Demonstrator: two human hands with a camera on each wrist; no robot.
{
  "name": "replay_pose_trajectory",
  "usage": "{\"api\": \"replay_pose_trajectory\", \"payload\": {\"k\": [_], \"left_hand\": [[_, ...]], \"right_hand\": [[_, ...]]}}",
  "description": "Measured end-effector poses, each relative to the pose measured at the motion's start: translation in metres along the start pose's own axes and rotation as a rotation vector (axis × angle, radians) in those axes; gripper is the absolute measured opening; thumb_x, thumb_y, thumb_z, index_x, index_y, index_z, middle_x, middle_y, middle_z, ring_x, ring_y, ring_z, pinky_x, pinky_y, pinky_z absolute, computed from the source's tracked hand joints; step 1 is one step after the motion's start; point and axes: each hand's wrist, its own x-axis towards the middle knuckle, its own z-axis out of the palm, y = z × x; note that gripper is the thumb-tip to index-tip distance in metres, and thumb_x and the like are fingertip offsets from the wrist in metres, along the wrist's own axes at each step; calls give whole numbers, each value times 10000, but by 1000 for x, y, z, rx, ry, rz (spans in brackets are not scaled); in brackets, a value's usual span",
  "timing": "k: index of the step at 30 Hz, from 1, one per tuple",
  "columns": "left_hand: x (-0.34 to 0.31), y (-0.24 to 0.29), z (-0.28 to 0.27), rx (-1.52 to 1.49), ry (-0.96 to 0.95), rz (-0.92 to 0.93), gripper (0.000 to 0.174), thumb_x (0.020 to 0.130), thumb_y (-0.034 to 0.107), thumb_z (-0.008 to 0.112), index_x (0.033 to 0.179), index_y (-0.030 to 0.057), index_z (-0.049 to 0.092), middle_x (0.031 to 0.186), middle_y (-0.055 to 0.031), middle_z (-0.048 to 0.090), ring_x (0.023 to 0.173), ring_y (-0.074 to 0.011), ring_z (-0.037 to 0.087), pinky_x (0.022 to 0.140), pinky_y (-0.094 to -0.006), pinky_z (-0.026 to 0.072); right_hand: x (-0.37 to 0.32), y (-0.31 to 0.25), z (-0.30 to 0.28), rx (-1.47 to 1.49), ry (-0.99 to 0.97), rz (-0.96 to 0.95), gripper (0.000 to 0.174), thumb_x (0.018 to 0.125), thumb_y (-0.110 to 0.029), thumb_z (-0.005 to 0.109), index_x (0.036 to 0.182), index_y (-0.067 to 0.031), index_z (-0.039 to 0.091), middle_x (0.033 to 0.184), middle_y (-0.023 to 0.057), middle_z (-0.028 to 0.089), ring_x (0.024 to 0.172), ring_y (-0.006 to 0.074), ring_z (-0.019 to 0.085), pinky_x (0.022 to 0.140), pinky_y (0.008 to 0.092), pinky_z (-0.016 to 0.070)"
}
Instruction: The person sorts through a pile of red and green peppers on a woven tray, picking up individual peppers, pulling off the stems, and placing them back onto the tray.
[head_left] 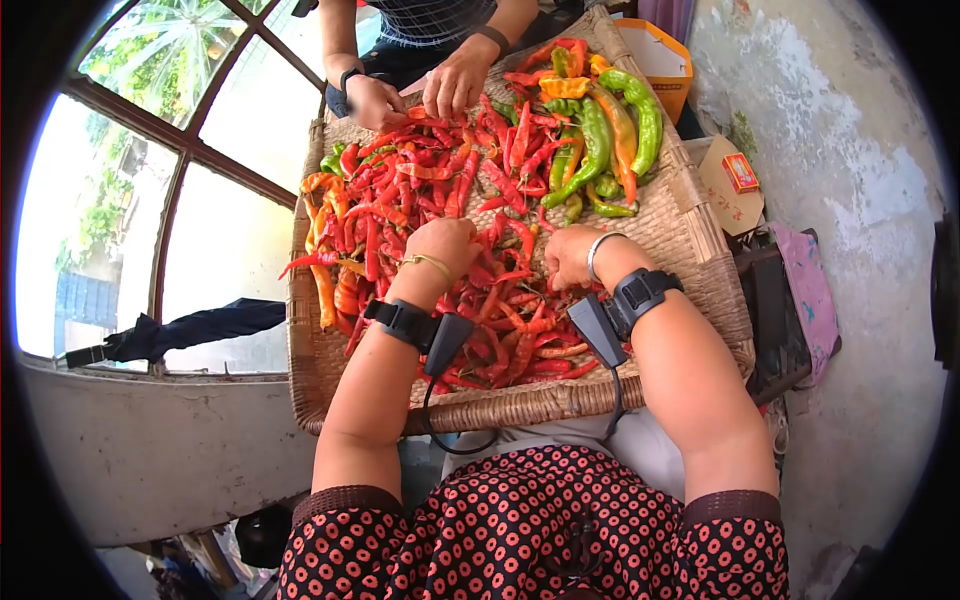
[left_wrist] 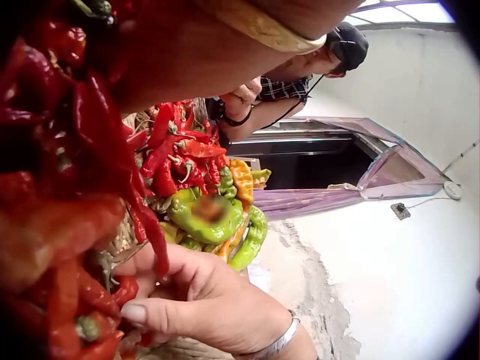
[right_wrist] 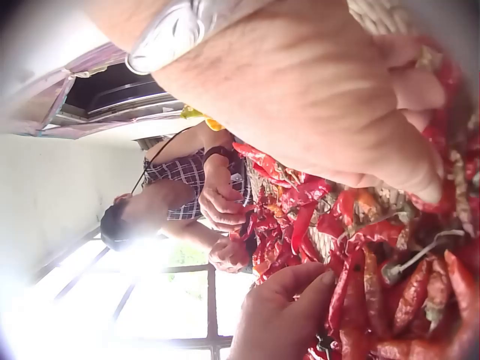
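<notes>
A shallow woven basket [head_left: 520,410] holds a heap of red chili peppers [head_left: 500,180], many of them wrinkled. Over the near middle of the heap, my left hand [head_left: 443,245] has its thumb and forefinger together at a slender red chili [right_wrist: 342,294]. My right hand [head_left: 578,256] is a short way to the right, fingers curled in. Between its thumb and fingers, the left wrist view shows a small red chili [left_wrist: 126,289] at the edge of the pile. Parts of both hands' fingers are hidden by the palms and peppers.
Large green peppers [head_left: 595,140] and orange ones lie at the basket's far right. Across the basket, another person's hands [head_left: 455,85] work among the chilies. A window [head_left: 180,150] is on the left; an orange box [head_left: 660,65] and a plastered wall [head_left: 800,110] are on the right.
</notes>
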Motion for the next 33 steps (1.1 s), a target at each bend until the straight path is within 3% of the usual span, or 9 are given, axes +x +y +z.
{"api": "replay_pose_trajectory", "payload": {"k": [5,8,11,19,25,27,29,31,33], "left_hand": [[0,-10,2,-97,-36,97,223,698,263,590,839,95,631,822,-130,616,796,-290,584,708,-382,465],[4,-13,-3,-22,-219,172,209,682,245,603,807,83,639,779,-132,618,751,-287,589,693,-369,463],[2,-17,-8,-107,-365,167,215,674,226,620,805,56,620,740,-121,619,710,-265,597,653,-350,466],[-14,-32,-38,-475,-235,184,185,653,138,659,779,22,588,676,-60,596,704,-156,603,584,-274,455],[-26,-23,-57,-1058,-280,53,185,792,169,592,830,1,524,637,-30,578,495,-76,537,451,-189,397],[-17,-26,-52,-1149,-108,28,188,807,192,581,824,18,514,630,-19,575,463,-56,495,461,-162,387],[-9,-22,-43,-1243,-76,23,208,826,200,558,947,34,528,655,15,549,513,-36,512,473,-156,394],[-4,-3,-34,-1602,227,-3,335,830,209,552,1096,11,503,796,-15,566,559,-42,511,510,-162,417],[-5,1,-31,-1487,187,57,422,826,206,561,1183,9,452,920,-34,555,626,-48,517,555,-164,427]], "right_hand": [[-3,9,-5,143,83,-25,207,674,-239,648,739,-44,621,641,81,606,572,201,588,546,312,474],[-15,6,-15,608,160,-10,168,743,-235,592,749,-69,573,593,5,556,453,64,511,364,216,381],[-12,11,-15,827,160,-130,195,730,-262,600,754,-70,575,603,15,571,455,82,522,372,221,388],[-20,7,-19,1121,77,-278,139,796,-180,544,854,-54,551,547,15,554,397,54,482,340,169,347],[-13,18,-17,1322,68,-408,152,789,-166,534,867,-35,543,657,59,596,450,67,521,386,174,399],[-11,21,-16,1260,46,-396,159,788,-170,536,871,-34,542,684,69,602,461,70,527,397,179,410],[-10,20,-16,1196,23,-387,167,786,-175,537,875,-34,541,711,80,609,471,72,534,408,183,422],[-14,16,-17,1179,13,-313,177,787,-186,538,879,-35,541,707,83,612,471,73,536,404,185,422],[-16,15,-19,1174,32,-314,179,787,-192,538,877,-36,541,696,79,609,469,72,534,401,184,421]]}}
